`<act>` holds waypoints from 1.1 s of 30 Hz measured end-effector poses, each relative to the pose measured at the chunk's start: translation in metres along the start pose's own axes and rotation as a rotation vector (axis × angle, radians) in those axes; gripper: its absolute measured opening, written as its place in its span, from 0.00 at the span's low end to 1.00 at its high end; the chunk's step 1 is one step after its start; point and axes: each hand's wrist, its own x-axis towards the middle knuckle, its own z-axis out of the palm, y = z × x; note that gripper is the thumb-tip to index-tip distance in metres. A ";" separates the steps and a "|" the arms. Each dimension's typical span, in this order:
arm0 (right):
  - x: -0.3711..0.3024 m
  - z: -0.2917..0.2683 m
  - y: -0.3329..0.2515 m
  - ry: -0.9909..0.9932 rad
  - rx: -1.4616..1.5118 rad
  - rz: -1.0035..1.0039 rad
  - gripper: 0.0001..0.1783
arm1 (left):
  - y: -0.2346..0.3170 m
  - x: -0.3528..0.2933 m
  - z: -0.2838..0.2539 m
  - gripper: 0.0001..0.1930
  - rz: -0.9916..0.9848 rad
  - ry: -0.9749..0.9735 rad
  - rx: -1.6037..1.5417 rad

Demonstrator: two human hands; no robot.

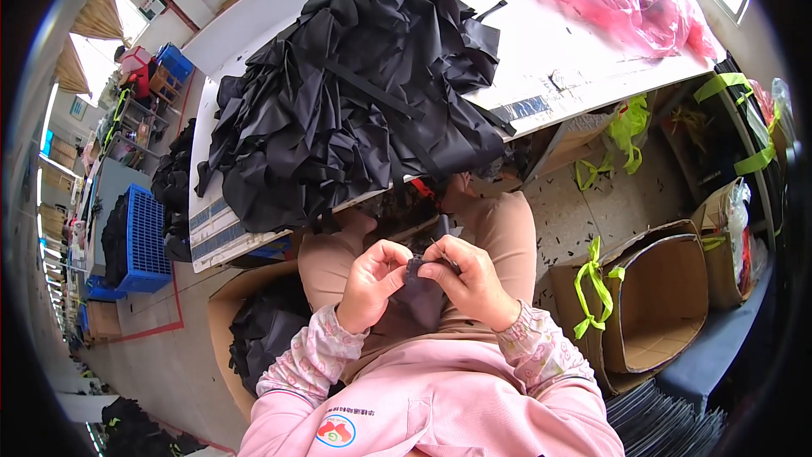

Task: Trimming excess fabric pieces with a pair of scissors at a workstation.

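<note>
Above my lap, my left hand [372, 284] pinches the edge of a black fabric piece [419, 305] between thumb and fingertips. Close beside it, my right hand [470, 278] is closed on the same edge, its thumb against the cloth. A thin dark item shows between the right fingers; its kind is too small to make out. The rest of the piece hangs between my thighs. Just beyond my knees, a large heap of black fabric pieces [338, 110] with straps covers much of the white table [541, 76] and droops over its near edge.
Pink plastic sheeting [600, 0] lies at the table's far right. An open cardboard box [655, 305] with a yellow-green ribbon [595, 292] stands to my right. Left of my legs, another carton holds black fabric [269, 330]. A blue crate [145, 241] stands farther left.
</note>
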 end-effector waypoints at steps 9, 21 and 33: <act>0.000 0.002 -0.001 0.077 0.029 0.129 0.08 | 0.018 -0.006 0.008 0.09 0.053 -0.061 0.518; 0.006 -0.008 0.020 -0.094 0.681 0.382 0.10 | 0.018 -0.004 0.010 0.10 0.039 -0.100 -0.027; -0.003 -0.005 0.019 0.194 -0.185 0.134 0.11 | 0.003 -0.006 0.006 0.07 0.376 0.136 0.378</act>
